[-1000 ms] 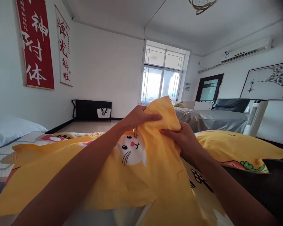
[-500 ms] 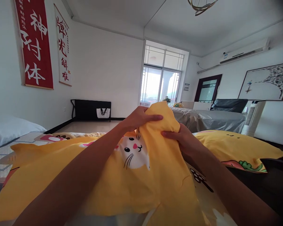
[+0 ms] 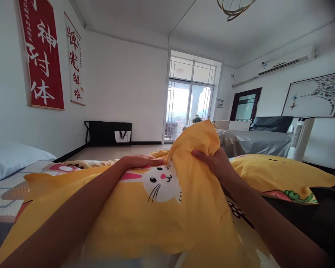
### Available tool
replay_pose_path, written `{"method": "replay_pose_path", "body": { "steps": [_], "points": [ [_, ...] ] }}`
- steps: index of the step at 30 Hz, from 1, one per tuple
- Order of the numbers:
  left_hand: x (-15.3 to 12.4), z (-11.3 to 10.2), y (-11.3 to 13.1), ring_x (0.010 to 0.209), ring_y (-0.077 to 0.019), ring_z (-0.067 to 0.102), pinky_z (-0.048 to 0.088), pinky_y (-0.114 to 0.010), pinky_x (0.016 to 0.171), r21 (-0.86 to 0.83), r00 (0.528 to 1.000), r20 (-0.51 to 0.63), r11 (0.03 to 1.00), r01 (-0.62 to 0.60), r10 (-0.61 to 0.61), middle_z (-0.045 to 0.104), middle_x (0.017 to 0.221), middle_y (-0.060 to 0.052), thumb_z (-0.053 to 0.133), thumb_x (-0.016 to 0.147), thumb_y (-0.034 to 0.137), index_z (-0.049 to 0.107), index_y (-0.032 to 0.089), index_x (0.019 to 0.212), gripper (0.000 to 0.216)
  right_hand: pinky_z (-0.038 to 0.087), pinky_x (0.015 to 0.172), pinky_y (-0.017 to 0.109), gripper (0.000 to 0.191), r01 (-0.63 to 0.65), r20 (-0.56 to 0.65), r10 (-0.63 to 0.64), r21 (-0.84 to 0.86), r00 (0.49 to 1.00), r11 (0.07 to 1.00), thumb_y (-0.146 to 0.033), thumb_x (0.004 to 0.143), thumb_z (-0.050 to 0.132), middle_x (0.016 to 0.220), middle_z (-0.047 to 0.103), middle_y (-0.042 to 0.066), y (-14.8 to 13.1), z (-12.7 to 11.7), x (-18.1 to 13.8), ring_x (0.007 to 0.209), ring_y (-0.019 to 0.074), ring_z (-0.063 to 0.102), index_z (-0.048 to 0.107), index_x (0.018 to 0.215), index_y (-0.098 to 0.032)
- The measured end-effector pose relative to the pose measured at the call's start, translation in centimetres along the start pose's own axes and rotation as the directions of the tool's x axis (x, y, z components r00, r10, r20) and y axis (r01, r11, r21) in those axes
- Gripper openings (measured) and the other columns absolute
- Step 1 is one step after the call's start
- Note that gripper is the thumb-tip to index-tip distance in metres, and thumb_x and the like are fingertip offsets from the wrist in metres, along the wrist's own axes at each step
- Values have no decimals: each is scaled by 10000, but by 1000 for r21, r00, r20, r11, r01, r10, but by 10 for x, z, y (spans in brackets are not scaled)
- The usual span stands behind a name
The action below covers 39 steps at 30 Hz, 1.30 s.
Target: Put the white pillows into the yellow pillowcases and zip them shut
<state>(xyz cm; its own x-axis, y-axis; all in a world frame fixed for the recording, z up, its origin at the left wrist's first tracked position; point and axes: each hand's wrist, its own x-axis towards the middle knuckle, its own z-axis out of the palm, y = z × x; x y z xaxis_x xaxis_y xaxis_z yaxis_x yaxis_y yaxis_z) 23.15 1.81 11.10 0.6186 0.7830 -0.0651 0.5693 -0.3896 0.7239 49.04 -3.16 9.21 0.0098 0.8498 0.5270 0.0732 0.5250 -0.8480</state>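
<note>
A yellow pillowcase (image 3: 162,208) printed with a white cat face lies across the bed in front of me. My right hand (image 3: 216,162) is closed on a raised corner of the yellow pillowcase and holds it up. My left hand (image 3: 141,161) lies flat on the fabric just left of the cat face, fingers stretched out and pressing down. Both forearms reach forward over the cloth.
A second yellow pillow (image 3: 279,175) lies to the right. A white pillow (image 3: 13,158) sits at the left. Farther off are a covered sofa (image 3: 254,143), a white tower fan (image 3: 301,137), a black bench (image 3: 108,132) by the wall and a balcony door (image 3: 188,108).
My left hand let go of the raised corner and moved down and left to lie flat on the fabric. My right hand still holds the corner up.
</note>
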Motion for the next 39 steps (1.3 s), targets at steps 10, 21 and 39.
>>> {"method": "replay_pose_path", "body": {
  "steps": [10,21,39],
  "points": [
    [-19,-8,-15,631,-146,512,345,-233,557,286,966,-191,952,-113,172,601,700,21,578,768,513,636,185,787,333,469,507,320,346,52,-114,-96,-341,989,939,-503,607,715,653,645,49,6,-10,33,633,238,606,627,638,-170],
    [-50,-9,18,739,-252,610,341,-271,594,789,800,-525,519,329,291,631,744,-98,346,914,512,602,170,1037,444,366,503,277,364,115,-274,-253,-435,928,893,-540,658,559,599,578,39,19,27,42,605,178,498,500,562,-194],
    [-58,-12,27,527,-113,387,275,-249,504,504,913,-329,863,-47,242,452,576,46,481,820,486,520,191,782,300,330,546,289,281,305,-359,-550,-550,754,778,-464,856,383,610,459,-7,9,28,39,577,160,433,423,722,-220]
  ]
}}
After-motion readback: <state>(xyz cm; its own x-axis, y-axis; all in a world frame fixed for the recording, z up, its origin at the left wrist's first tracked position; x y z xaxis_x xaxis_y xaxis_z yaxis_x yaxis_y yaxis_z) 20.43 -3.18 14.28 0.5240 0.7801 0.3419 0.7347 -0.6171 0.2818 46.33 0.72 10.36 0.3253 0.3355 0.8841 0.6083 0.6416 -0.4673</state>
